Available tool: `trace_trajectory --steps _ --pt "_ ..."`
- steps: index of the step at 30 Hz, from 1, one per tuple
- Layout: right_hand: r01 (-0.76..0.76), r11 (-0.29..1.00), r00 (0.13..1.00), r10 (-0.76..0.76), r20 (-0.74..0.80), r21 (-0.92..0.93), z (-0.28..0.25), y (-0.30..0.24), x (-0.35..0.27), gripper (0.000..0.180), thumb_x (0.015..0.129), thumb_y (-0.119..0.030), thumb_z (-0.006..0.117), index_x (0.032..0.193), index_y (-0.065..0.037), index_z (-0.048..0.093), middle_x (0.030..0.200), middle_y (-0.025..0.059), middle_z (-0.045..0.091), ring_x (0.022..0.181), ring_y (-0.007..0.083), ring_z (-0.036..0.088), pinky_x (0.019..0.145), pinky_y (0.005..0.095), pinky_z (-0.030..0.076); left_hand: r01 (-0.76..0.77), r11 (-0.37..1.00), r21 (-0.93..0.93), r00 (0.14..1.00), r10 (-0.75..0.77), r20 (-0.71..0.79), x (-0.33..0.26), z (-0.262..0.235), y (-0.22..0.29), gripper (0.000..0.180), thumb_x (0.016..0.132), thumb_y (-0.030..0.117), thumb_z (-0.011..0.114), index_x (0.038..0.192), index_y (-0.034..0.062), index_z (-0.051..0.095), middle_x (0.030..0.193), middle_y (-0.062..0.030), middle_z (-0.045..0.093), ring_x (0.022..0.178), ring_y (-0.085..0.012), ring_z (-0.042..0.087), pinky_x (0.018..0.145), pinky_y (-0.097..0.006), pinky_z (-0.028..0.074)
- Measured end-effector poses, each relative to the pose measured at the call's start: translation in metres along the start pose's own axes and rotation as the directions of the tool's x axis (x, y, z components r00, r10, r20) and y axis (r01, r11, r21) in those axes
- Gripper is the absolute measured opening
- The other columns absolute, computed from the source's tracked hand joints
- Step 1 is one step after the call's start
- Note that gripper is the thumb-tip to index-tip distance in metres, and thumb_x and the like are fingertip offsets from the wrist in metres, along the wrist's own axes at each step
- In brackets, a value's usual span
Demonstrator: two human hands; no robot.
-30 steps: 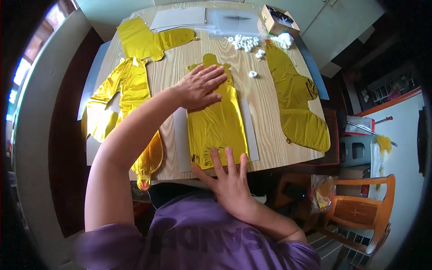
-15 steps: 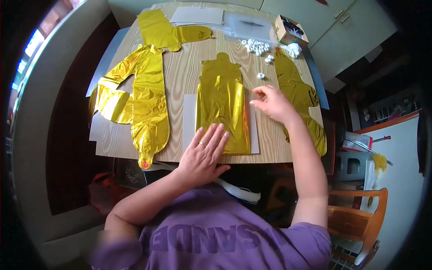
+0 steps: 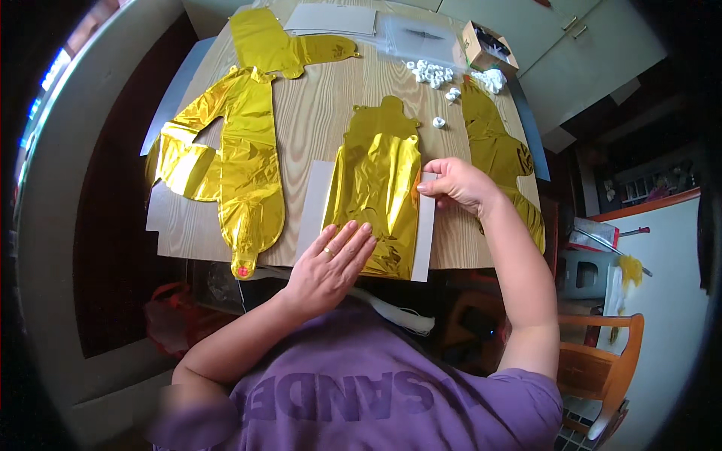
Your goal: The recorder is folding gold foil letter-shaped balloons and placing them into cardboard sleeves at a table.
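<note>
Gold foil balloon (image 3: 378, 192) lies flat at desk (image 3: 320, 98) centre on white sheet (image 3: 311, 210). My left hand (image 3: 329, 264) open, pressing 6 o'clock end; right hand (image 3: 459, 184) pinches 3 o'clock edge. I'd keep palm flat, smooth outward slowly, avoiding creases.

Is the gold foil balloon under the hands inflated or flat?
Flat. The gold foil balloon lies creased on a grey card, left hand pressing it, right hand at its edge.

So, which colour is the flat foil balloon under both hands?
Shiny gold foil balloon, seen in the head view.
</note>
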State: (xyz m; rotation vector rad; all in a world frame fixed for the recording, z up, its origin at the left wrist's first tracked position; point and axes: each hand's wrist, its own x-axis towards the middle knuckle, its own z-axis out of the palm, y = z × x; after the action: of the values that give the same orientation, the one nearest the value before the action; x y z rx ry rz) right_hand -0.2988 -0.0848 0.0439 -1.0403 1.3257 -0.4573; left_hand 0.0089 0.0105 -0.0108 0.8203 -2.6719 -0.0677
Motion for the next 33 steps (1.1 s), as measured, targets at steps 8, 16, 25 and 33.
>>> trace_trajectory --steps 8,16,25,33 --pt "0.063 0.998 0.92 -0.07 -0.386 -0.031 -0.028 -0.026 0.021 0.008 0.097 -0.01 0.064 0.102 -0.004 0.066 0.084 0.0063 0.07 0.067 0.0124 0.068 0.056 0.0234 0.053 0.063 0.998 0.002 0.997 -0.063 -0.038 -0.01 -0.001 0.009 0.052 0.089 0.011 0.057 0.141 0.0044 0.055 0.151 -0.0123 0.05 0.142 -0.0293 0.045 0.12 -0.047 0.03" --pt "0.041 0.962 0.979 -0.092 -0.18 -0.269 -0.004 -0.01 0.025 0.024 0.084 -0.013 0.076 0.1 0.0 0.064 0.087 0.0064 0.068 0.071 0.0147 0.064 0.062 0.0289 0.053 0.048 0.999 0.007 0.998 -0.048 -0.027 -0.011 -0.001 0.008 0.052 0.089 0.013 0.056 0.141 0.0044 0.055 0.152 -0.0126 0.049 0.144 -0.0293 0.043 0.121 -0.047 0.027" --pt "0.07 0.898 0.994 -0.098 -0.044 -0.435 -0.002 -0.016 0.023 0.019 0.081 -0.007 0.076 0.092 -0.001 0.062 0.081 0.0033 0.066 0.073 0.01 0.06 0.064 0.0249 0.049 0.041 0.999 0.035 0.999 -0.04 -0.012 -0.013 0.002 0.006 0.055 0.092 0.018 0.054 0.145 0.0053 0.05 0.155 -0.0114 0.046 0.144 -0.0295 0.042 0.12 -0.047 0.028" --pt "-0.042 0.974 0.999 0.046 0.015 -0.223 -0.003 -0.01 0.013 0.014 0.091 -0.013 0.071 0.102 -0.005 0.069 0.082 0.0 0.068 0.061 0.0083 0.061 0.054 0.0218 0.045 0.052 0.998 0.042 0.999 -0.052 -0.004 -0.011 -0.01 0.01 0.047 0.092 0.016 0.058 0.138 0.0046 0.057 0.15 -0.0128 0.051 0.142 -0.029 0.045 0.119 -0.046 0.03"
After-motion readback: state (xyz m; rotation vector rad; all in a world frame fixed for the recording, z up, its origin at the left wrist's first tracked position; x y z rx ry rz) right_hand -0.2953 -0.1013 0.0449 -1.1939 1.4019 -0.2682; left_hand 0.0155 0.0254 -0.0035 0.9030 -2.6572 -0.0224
